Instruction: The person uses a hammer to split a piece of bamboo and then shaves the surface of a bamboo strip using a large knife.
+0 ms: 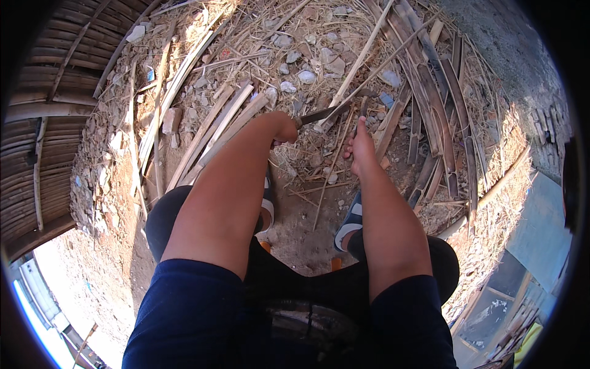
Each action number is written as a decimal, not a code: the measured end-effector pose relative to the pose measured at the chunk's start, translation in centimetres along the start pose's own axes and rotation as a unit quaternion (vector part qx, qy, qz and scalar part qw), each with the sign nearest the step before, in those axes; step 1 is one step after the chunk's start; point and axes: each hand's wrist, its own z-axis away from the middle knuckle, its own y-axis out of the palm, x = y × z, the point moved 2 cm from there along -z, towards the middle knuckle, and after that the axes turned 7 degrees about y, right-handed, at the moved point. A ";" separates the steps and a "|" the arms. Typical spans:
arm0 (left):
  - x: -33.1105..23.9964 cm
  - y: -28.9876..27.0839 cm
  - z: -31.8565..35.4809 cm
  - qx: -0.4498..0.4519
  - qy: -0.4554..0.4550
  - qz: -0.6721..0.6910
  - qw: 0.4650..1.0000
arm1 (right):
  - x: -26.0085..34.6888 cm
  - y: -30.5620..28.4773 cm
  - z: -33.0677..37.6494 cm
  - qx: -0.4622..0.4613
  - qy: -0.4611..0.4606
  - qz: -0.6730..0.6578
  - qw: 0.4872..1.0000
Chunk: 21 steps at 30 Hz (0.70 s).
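My left hand [284, 129] is closed round the handle of a knife. Its dark blade [319, 115] points right, with the tip near a thin bamboo strip [387, 61] that slants up to the right. My right hand [361, 147] is closed, thumb extended upward along a slim dark tool [364, 108] that seems to end in a small curved head. Its lower part is hidden in my fingers. Both hands are apart, above the littered ground between and ahead of my sandalled feet.
Split bamboo lengths [430, 98] are heaped on the right beside a grey wall [510, 55]. More strips [215, 126] lie on the left among stones and straw. A slatted bamboo wall [61, 123] stands far left, and a bluish panel [541, 227] leans at the right.
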 end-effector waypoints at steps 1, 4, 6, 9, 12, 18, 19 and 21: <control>-0.1 0.0 0.0 0.021 0.006 0.009 1.000 | 0.0 -0.1 0.4 0.004 -0.001 -0.018 1.000; 0.5 0.9 -1.1 0.052 0.018 0.119 0.991 | -0.1 -0.9 1.0 0.002 -0.019 -0.014 1.000; 0.1 1.2 -0.6 0.056 0.018 0.175 0.983 | 0.0 -1.4 1.3 -0.004 -0.017 -0.003 1.000; -0.8 1.1 0.8 0.051 0.012 0.190 0.980 | 0.1 -1.8 1.6 -0.004 -0.003 -0.003 1.000; -1.5 0.8 2.3 0.066 0.010 0.207 0.976 | 0.2 -1.8 2.2 -0.012 -0.020 0.013 1.000; -3.1 -1.6 6.6 0.085 -0.001 0.218 0.972 | 4.4 -2.5 5.3 -0.067 -0.079 0.072 0.992; -3.0 -2.0 7.6 0.080 0.017 0.220 0.972 | 5.8 -2.9 6.6 -0.076 -0.093 0.071 0.990; -2.9 -3.1 9.3 0.068 0.050 0.217 0.972 | 8.6 -4.5 9.3 -0.063 -0.078 0.059 0.993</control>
